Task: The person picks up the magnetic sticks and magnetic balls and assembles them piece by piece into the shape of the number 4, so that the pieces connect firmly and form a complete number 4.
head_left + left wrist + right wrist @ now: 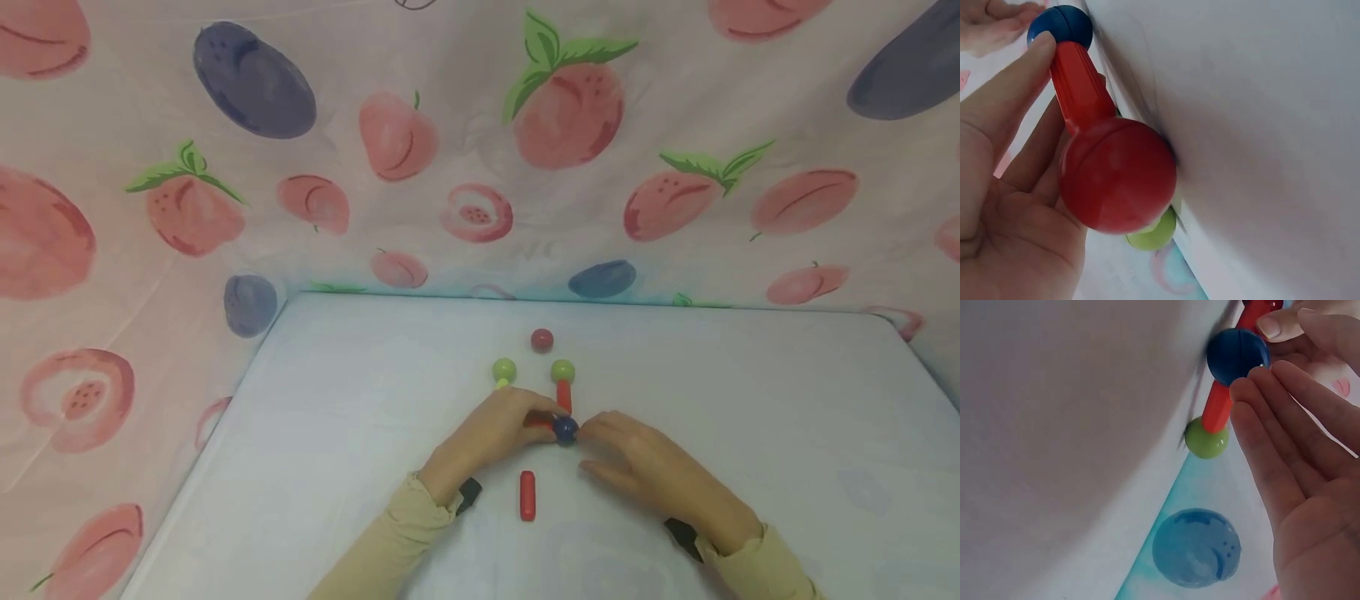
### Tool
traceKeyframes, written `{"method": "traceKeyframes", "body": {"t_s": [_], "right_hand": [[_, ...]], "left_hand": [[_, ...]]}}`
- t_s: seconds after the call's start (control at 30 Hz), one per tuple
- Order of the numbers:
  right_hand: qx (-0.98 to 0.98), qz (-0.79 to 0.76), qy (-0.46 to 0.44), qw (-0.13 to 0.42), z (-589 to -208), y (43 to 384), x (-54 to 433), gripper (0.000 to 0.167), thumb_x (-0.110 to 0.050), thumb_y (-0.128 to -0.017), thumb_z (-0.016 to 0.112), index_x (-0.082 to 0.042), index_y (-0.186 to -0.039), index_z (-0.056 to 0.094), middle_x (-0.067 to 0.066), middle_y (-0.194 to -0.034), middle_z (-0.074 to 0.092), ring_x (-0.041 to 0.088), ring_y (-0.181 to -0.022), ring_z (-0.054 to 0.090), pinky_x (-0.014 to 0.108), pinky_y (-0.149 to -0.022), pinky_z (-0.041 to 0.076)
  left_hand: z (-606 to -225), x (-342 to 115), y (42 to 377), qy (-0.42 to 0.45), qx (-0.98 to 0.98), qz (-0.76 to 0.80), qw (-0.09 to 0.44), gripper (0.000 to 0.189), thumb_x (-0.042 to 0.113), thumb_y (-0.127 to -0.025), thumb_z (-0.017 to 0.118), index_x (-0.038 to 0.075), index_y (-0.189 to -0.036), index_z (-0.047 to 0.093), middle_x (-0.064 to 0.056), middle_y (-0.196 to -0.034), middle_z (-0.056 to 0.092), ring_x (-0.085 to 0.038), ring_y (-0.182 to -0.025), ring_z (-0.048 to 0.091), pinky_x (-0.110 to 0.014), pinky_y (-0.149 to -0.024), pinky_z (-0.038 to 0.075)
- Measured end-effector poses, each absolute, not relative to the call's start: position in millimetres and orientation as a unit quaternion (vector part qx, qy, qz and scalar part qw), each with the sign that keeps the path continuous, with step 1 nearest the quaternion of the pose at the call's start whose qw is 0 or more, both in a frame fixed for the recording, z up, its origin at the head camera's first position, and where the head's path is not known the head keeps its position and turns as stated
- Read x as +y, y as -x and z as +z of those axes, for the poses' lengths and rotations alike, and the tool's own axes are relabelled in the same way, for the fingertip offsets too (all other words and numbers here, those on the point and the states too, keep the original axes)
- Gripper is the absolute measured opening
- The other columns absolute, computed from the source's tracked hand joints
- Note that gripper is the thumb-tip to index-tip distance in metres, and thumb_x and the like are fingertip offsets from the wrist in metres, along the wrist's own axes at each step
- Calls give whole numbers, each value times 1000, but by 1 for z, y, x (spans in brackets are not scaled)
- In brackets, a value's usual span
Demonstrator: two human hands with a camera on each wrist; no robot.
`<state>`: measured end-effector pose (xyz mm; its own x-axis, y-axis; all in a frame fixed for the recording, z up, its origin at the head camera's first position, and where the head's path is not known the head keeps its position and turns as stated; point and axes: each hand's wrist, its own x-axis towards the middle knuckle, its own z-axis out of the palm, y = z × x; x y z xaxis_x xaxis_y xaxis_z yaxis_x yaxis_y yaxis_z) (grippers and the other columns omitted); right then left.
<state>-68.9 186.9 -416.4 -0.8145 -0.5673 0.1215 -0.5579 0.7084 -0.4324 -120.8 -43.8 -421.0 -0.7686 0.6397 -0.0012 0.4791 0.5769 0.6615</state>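
Observation:
My left hand (491, 429) pinches a red rod (1082, 81) close to the dark blue ball (566, 430), which is joined to one end. A large red ball (1119, 175) caps the rod's other end, mostly covered by the hand in the head view. From the blue ball a second red rod (564, 398) runs away to a green ball (563, 371). My right hand (637, 467) has its fingers extended, with fingertips at the blue ball's right side. Beyond the left hand, another green ball (504, 371) sits on a lime rod (503, 384) partly hidden by that hand.
A loose red rod (528, 496) lies on the white table (300, 517) in front of the hands. Farther back is a separate red ball (542, 340). Fruit-printed cloth (450, 83) rises behind the table and along its left side.

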Motion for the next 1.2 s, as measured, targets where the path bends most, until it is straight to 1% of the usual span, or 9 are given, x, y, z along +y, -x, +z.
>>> {"method": "traceKeyframes", "body": {"t_s": [0.2,0.47,0.77,1.03,1.2], "right_hand": [[920,-245,304,30,-421,65,185,30,-25,-90,74,-13,-117,68,-6,-114,67,13,-109,64,37,-92,55],[915,-254,308,55,-422,62,183,32,-24,-90,74,-11,-118,68,-4,-116,67,13,-110,63,38,-94,55],[910,-255,312,94,-420,54,173,35,-27,-90,74,-12,-121,67,-3,-119,65,15,-112,61,39,-97,53],[906,-252,329,85,-421,47,161,37,-31,-89,74,-10,-119,67,-4,-118,63,14,-112,60,39,-98,53],[909,-240,325,99,-420,45,155,40,-33,-88,75,-10,-120,67,-4,-118,63,13,-110,59,38,-97,53]], "left_hand": [[-420,-47,121,-317,877,338,128,32,17,-87,76,19,-119,73,10,-105,75,3,-97,66,-14,-91,50],[-420,-47,122,-314,877,337,135,32,17,-87,76,19,-119,73,9,-101,75,3,-93,66,-14,-90,51],[-421,-47,123,-315,878,336,129,31,18,-87,77,19,-118,73,10,-102,75,3,-96,67,-14,-91,50],[-420,-47,123,-311,880,334,130,30,18,-87,77,18,-117,74,9,-102,75,2,-95,67,-14,-91,50],[-420,-47,123,-311,880,335,131,30,17,-87,77,19,-117,74,9,-100,75,2,-94,67,-14,-90,51]]}}
